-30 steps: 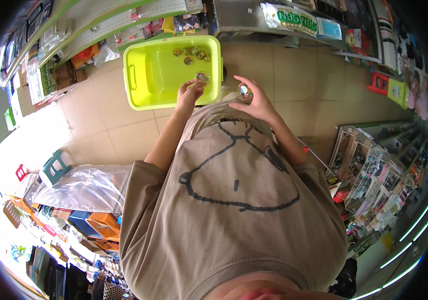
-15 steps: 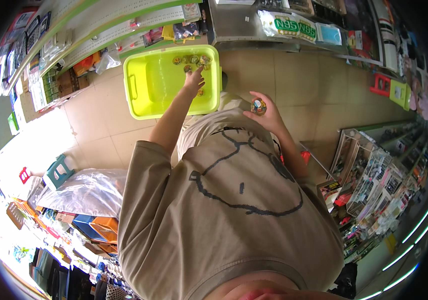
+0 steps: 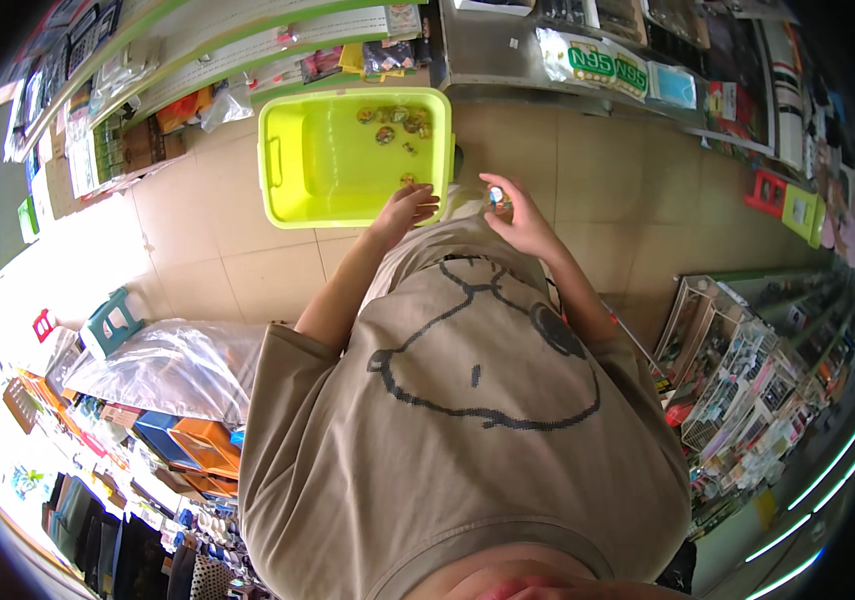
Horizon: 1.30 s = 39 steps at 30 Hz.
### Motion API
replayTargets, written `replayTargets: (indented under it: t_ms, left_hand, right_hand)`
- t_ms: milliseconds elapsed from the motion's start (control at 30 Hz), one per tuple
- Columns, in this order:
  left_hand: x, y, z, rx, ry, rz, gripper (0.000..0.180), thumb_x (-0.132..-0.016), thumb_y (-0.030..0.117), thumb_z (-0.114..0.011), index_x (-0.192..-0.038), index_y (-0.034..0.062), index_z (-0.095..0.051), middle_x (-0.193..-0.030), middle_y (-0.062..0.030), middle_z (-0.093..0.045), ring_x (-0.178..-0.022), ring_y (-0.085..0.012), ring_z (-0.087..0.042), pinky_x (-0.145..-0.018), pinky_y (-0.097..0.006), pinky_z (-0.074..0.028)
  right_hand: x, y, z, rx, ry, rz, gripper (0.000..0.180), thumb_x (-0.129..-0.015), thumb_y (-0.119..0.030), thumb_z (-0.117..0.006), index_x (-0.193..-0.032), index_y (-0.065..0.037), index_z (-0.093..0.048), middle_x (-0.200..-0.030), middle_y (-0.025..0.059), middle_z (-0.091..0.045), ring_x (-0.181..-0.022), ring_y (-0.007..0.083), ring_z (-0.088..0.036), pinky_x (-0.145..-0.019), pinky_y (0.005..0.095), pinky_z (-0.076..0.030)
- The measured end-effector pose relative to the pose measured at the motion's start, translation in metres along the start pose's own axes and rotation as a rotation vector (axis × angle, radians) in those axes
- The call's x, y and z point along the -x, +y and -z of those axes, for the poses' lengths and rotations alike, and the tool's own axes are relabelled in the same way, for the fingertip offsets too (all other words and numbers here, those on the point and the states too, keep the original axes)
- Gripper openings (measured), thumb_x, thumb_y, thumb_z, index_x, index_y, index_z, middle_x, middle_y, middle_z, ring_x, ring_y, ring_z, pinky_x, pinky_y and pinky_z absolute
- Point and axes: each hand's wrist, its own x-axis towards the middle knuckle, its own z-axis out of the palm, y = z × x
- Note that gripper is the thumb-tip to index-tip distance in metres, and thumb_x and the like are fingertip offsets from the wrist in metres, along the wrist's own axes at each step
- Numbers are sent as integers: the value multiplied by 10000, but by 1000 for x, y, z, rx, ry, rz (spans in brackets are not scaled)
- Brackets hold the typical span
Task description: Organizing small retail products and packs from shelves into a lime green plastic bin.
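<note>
Standing on pale beige floor tiles (image 3: 198,260) in a narrow shop aisle, the person bends over one yellow-green plastic tub (image 3: 323,165) that sits on the floor against the foot of a green-edged shelf (image 3: 248,50). Racks of packaged goods close in on the right side, and a sheet of clear plastic (image 3: 163,360) covers stacked orange and blue boxes on the left. One small teal stool (image 3: 113,320) stands near that plastic.

Inside the tub lie roughly seven small round pieces (image 3: 393,120), most clustered at the far right corner, one or two nearer the front wall. The left hand (image 3: 403,208) rests at the tub's near right rim, fingers curled loosely downward; I cannot tell whether it grips anything. The right hand (image 3: 510,208) is held just beside the tub, its fingertips pinched on one small round item (image 3: 496,194).
</note>
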Motion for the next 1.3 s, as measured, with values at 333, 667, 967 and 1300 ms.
replayTargets:
  t_ms: [333,667,967,1300]
  left_hand:
    - [41,20,-24,246,-330,2,408,-964,215,-619,-1285,-17,-522,-1109,-93,-635,-1004,-146,-632,-908,-274,-513]
    - [-20,-26,55,187,357,-141,347,-885,213,-712,-1143,-6,-633,-915,-29,-647,-776,-93,-595,-710,-223,-528]
    - [-81,-10,92,357,605,-22,163,-842,129,-706,-928,11,-633,-878,-77,-657,-726,-185,-687,-619,-268,-587]
    - [-126,31,95,326,700,-111,319,-842,235,-746,-1038,52,-573,-832,-65,-612,-712,-178,-646,-623,-297,-575]
  right_hand:
    - [-26,-43,-23,-96,-167,31,742,-746,-205,-817,-1378,-86,-448,-1137,151,-629,-1077,324,-622,-939,391,-490]
    - [-14,-18,-14,-98,-169,-144,570,-828,-236,-761,-1315,-61,-524,-1095,104,-645,-916,167,-640,-800,318,-519]
    - [17,35,-4,-155,-46,-338,485,-864,-218,-728,-1292,-70,-554,-1064,90,-651,-840,158,-650,-730,298,-528]
    - [31,41,7,-191,6,-405,437,-909,-176,-685,-1305,-61,-542,-1054,66,-628,-827,123,-626,-746,266,-509]
